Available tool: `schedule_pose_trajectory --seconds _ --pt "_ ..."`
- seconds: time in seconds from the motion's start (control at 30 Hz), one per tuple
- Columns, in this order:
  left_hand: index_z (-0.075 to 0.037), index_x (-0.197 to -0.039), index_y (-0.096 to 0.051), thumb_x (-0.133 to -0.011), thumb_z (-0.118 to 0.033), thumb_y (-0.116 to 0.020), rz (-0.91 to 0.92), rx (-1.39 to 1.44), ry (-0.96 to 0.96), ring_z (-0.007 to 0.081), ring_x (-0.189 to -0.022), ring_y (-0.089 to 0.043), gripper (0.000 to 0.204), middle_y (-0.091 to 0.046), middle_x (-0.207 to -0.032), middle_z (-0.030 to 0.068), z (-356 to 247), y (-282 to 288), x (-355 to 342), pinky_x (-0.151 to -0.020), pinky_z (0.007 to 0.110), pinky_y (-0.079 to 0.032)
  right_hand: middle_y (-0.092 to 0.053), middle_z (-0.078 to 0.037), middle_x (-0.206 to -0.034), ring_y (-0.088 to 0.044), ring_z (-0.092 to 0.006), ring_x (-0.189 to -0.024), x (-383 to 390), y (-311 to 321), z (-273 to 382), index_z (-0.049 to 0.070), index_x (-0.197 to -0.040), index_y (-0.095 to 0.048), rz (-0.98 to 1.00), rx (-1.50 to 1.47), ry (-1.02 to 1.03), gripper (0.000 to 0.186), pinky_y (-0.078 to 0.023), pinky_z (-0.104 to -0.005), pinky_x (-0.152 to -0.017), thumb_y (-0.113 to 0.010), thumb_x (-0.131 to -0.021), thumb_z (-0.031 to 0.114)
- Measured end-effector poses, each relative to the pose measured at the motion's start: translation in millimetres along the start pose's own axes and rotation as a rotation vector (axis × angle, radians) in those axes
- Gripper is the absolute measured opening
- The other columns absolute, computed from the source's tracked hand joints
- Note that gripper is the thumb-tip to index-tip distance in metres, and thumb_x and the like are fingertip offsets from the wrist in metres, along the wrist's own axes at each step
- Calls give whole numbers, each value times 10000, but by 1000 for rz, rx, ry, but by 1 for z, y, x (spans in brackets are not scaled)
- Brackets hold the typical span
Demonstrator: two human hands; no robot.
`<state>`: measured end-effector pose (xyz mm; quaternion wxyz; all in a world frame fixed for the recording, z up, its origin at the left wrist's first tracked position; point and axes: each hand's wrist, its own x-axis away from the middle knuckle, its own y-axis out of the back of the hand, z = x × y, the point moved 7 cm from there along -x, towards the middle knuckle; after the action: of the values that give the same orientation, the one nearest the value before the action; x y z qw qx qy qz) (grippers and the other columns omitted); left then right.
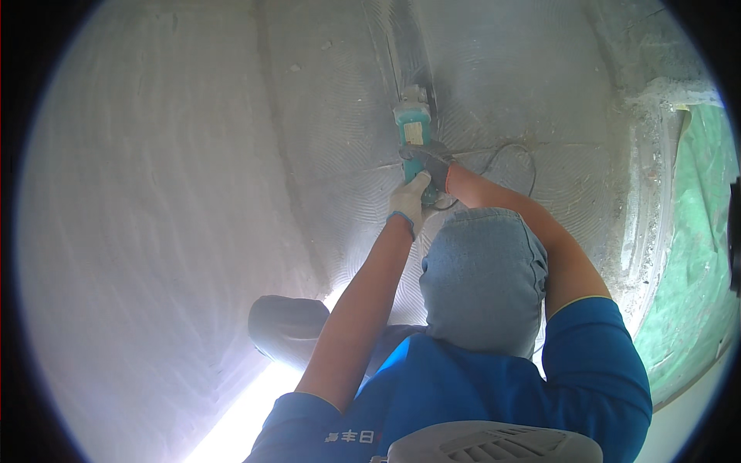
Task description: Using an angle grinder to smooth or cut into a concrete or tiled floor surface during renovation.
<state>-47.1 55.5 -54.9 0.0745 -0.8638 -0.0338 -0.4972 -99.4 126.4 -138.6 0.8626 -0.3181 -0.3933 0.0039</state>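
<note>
A teal power tool with a pale metal head (414, 123), likely an angle grinder, lies lengthwise over a dark straight groove (406, 50) in the dusty gray floor (324, 100). My left hand (412, 197), in a white glove, is closed on the rear of its body. My right hand (431, 163), in a dark gray glove, grips the body just ahead and to the right. The front of the tool points away from me; its disc is too hidden to make out. A thin cord (531, 166) loops over the floor to the right.
My bent knees in gray trousers (478, 270) are below the tool. A rough pale edge strip (641, 185) runs down the right, beside a crumpled green sheet (695, 239). Ridged swirl marks cover the middle floor sections. Bright light shows at the lower left.
</note>
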Motion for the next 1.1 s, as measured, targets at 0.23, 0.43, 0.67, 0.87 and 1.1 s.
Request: schedule_pose_trajectory --seconds 0.23,0.43,0.67,0.87,1.1 --pt "50 -1107 -581 -885 -322 -625 -8 -119 -21 198 -855 -630 436 -624 -974 101 -2 1 2 -739 329 -517 -613 -60 -825 -597 -164 -736 8 -4 3 54 -970 -621 27 -22 -5 292 -492 -341 -656 -717 -773 246" --pt "15 -1120 -542 -878 -217 -631 -3 -21 16 222 -788 -641 347 -599 -942 111 1 0 -1 -660 400 -601 -614 -61 -846 -595 -164 -740 8 -1 4 66 -963 -620 33 -3 12 291 -488 -342 -661 -713 -778 270" --pt "81 -1137 -549 -893 -278 -637 15 -12 -13 225 -844 -643 442 -623 -1006 124 8 3 -5 -767 344 -537 -617 -61 -845 -597 -170 -740 6 2 -4 66 -977 -626 52 -38 -2 299 -491 -345 -664 -723 -765 254" --pt "88 -1157 -527 -902 -256 -628 49 23 -4 242 -856 -650 440 -615 -1034 143 11 4 -7 -781 358 -562 -620 -60 -839 -603 -172 -743 10 -1 0 63 -976 -631 56 -47 13 297 -495 -344 -665 -729 -759 241" --pt "91 -1156 -525 -900 -250 -629 30 31 10 243 -858 -644 439 -612 -1024 142 7 0 -2 -773 357 -557 -624 -67 -829 -613 -184 -728 11 1 2 52 -972 -628 31 -44 -4 281 -501 -346 -655 -721 -768 221"
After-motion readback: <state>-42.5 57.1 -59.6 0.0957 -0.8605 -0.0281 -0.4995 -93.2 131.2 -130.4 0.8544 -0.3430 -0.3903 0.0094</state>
